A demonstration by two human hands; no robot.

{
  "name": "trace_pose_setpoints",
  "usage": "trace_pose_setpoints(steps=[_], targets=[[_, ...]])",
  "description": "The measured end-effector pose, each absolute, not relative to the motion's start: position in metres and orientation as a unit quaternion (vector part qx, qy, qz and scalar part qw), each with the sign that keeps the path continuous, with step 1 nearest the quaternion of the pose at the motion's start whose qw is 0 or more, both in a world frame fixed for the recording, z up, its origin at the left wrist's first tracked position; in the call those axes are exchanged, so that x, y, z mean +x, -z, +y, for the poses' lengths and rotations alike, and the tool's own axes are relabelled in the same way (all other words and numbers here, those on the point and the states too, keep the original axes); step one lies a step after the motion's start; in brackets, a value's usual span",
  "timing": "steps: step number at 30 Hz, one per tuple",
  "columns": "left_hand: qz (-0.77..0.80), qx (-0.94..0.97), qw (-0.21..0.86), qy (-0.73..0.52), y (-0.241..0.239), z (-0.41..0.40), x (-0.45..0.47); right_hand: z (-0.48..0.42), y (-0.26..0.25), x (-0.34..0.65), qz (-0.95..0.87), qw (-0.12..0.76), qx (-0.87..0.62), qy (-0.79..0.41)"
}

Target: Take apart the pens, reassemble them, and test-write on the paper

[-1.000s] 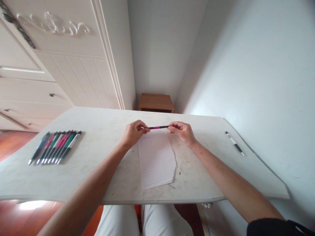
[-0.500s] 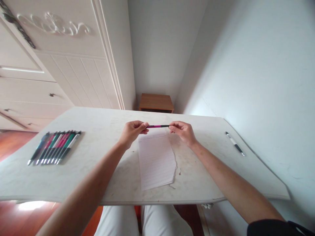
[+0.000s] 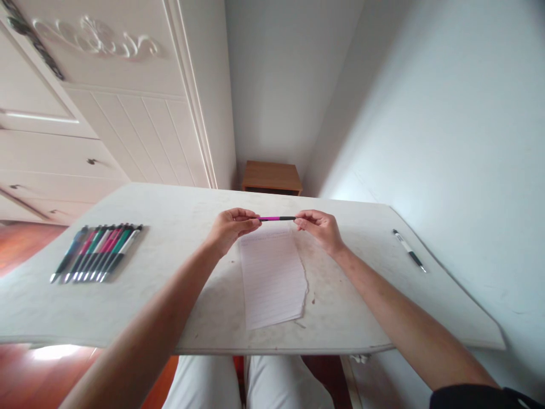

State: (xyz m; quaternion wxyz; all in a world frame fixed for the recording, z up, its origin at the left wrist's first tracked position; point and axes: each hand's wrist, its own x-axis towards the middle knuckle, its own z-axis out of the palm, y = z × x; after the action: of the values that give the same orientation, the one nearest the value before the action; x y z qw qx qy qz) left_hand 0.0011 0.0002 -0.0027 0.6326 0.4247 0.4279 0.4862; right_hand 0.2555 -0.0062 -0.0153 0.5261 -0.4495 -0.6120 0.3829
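Head view: gripping magenta-and-black pen (image 3: 276,218) by both ends with clamped fingers of left hand (image 3: 230,232) and right hand (image 3: 321,230), near torn lined sheet's (image 3: 272,278) far edge; may drop it onto tabletop (image 3: 340,321) by loosening either pinch.

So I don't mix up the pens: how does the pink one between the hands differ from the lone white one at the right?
The pink pen is held between the left hand and the right hand; the white pen lies on the table. The pink pen runs nearly level across the view; the white pen slants down to the right. Both have a black grip.
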Motion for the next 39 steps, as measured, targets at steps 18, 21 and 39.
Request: trace_pose_setpoints(steps=[18,21,39], targets=[[0.523,0.767,0.138,-0.345,0.007,-0.003,0.002,-0.011,0.015,0.252,-0.638,0.505,-0.44,-0.381],[0.537,0.768,0.126,-0.326,0.003,-0.006,0.002,-0.011,0.014,0.252,-0.639,0.508,-0.443,-0.37],[0.456,0.59,0.489,-0.454,0.004,-0.001,0.008,-0.007,0.013,0.255,-0.619,0.524,-0.468,-0.352]])
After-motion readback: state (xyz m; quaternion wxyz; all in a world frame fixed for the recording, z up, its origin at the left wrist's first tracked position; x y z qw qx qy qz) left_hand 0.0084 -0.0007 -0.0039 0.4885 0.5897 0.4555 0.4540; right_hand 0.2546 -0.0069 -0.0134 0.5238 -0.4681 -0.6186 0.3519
